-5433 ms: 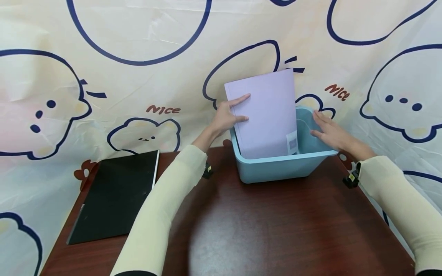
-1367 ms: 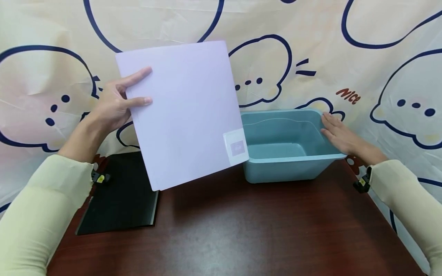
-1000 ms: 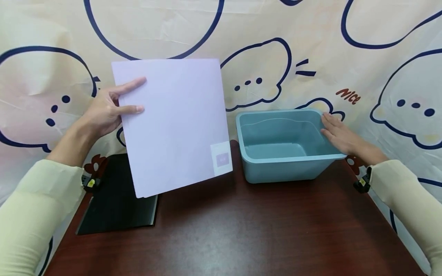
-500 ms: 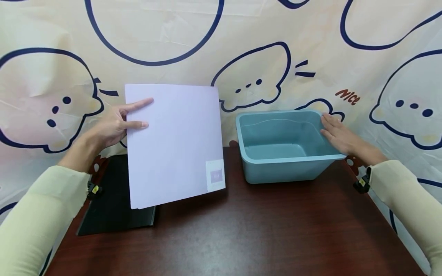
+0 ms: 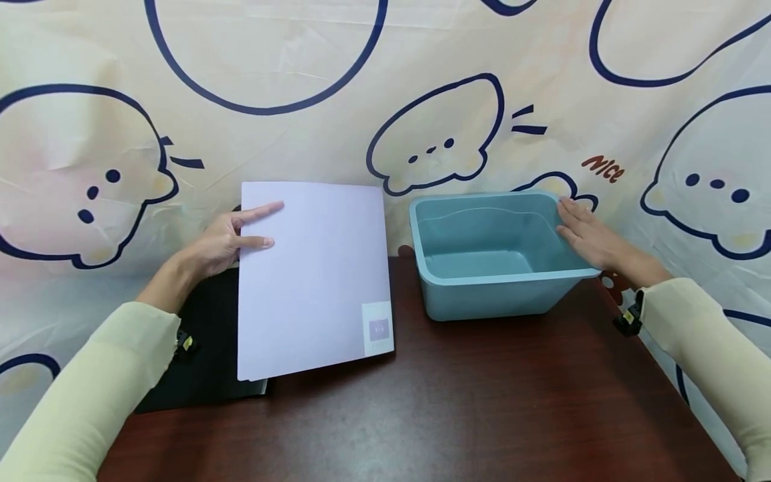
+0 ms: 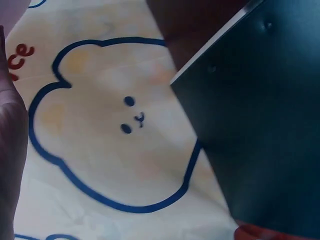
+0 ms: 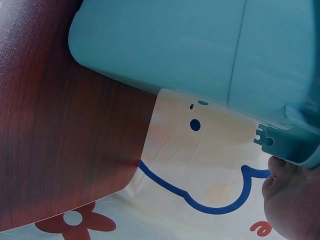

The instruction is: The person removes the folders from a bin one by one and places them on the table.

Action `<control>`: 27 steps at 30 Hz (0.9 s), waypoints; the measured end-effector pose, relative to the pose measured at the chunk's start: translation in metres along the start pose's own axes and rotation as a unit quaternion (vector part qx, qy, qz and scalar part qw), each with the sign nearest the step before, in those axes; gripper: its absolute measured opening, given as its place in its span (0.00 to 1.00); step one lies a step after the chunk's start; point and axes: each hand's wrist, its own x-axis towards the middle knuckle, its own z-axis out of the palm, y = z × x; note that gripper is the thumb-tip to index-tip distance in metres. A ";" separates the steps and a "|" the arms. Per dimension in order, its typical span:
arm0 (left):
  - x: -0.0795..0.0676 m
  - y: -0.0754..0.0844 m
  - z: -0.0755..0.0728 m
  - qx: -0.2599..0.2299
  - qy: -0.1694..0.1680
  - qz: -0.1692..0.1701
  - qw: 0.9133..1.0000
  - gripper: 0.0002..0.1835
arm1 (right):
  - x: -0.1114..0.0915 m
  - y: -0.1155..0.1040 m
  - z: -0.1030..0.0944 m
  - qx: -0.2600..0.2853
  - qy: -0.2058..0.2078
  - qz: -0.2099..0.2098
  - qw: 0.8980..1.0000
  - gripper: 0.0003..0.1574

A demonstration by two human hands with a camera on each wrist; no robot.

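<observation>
My left hand point(image 5: 217, 244) pinches the left edge of a pale purple folder point(image 5: 316, 281), its thumb and forefinger lying across the front. The folder stands nearly upright over the table, a small label at its lower right corner, and overlaps a flat black folder point(image 5: 211, 371) behind it. In the left wrist view the black folder point(image 6: 265, 125) fills the right side, and only part of the hand point(image 6: 11, 160) shows. My right hand point(image 5: 587, 234) grips the right rim of a blue plastic bin point(image 5: 500, 298); in the right wrist view its curled fingertips point(image 7: 272, 175) sit under the rim.
A dark reddish wooden table point(image 5: 482, 402) carries the bin and the black folder. A pale cloth point(image 5: 434, 40) printed with cartoon bears hangs right behind the table and round its sides.
The purple folder has come out of the bin and moved left, then down toward the table with my left hand. The bin is now bare inside; my right hand stays at its rim.
</observation>
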 end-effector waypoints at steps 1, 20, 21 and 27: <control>0.002 -0.004 0.000 0.004 -0.002 0.003 1.000 0.39 | 0.000 0.000 0.000 0.002 -0.001 0.000 1.000 0.42; 0.028 -0.067 0.009 0.066 -0.006 -0.025 0.997 0.38 | 0.000 -0.002 -0.001 0.006 0.002 0.001 1.000 0.42; 0.028 -0.070 0.010 0.065 -0.009 -0.030 0.997 0.38 | 0.000 -0.002 -0.001 0.005 0.002 0.001 1.000 0.42; 0.032 -0.086 0.014 0.058 -0.017 -0.046 0.997 0.40 | 0.000 -0.003 -0.002 0.010 0.000 0.003 1.000 0.42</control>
